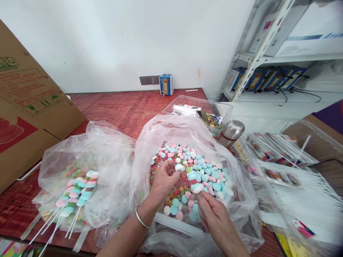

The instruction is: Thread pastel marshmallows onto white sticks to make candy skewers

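Note:
My left hand (166,178), with a bangle on its wrist, pinches a white and pale-blue marshmallow (179,167) between thumb and fingertips. Close by on the right, my right hand (214,212) is closed at the lower end of a candy skewer (197,188), on which blue, red and yellow pieces sit in a row; its stick is hidden by my fingers. Both hands are over a plastic-lined container of loose pink, blue and white marshmallows (211,175) and small ring-shaped candies (180,184). A translucent plastic bag (163,125) spreads around the candies.
Finished-looking candy skewers (77,189) lie on another plastic bag (107,142) at left. A cardboard box (32,96) stands beyond it. Behind are a clear bin (171,105) and a metal flask (232,132). Right, a clear tray (257,164) holds white sticks (308,192).

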`<action>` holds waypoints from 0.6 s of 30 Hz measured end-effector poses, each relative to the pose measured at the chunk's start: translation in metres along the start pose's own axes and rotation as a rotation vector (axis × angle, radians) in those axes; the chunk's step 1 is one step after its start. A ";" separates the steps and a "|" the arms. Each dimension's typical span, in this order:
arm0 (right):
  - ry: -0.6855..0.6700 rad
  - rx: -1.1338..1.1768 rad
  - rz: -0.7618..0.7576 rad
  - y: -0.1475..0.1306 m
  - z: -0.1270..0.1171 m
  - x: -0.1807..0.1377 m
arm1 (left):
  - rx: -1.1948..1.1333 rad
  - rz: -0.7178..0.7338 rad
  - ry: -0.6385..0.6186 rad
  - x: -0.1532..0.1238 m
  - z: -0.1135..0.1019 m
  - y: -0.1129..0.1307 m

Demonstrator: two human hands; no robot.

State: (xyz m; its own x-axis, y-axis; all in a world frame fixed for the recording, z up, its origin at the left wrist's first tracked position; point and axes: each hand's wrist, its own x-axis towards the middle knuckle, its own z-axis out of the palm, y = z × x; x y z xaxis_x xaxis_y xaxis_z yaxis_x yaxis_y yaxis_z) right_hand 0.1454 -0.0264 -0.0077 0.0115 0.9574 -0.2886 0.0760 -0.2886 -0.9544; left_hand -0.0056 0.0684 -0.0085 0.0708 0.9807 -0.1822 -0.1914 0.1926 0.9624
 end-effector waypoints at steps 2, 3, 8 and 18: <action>-0.067 0.038 0.047 0.004 0.002 -0.012 | 0.011 0.045 0.023 0.003 -0.002 -0.002; -0.091 0.060 0.069 0.004 0.003 -0.015 | 0.017 0.058 0.027 0.003 -0.003 -0.002; -0.141 0.153 0.149 -0.004 0.008 -0.018 | 0.023 0.037 -0.007 0.001 -0.001 -0.002; -0.092 0.288 0.176 -0.011 0.012 -0.019 | 0.017 0.005 -0.097 -0.005 0.004 0.000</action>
State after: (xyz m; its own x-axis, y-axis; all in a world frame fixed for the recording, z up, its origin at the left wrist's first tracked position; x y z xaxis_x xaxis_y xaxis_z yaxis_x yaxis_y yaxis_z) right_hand 0.1321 -0.0420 0.0074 -0.0917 0.8916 -0.4435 -0.2041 -0.4528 -0.8679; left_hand -0.0020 0.0628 -0.0069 0.1649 0.9736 -0.1576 -0.1754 0.1862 0.9667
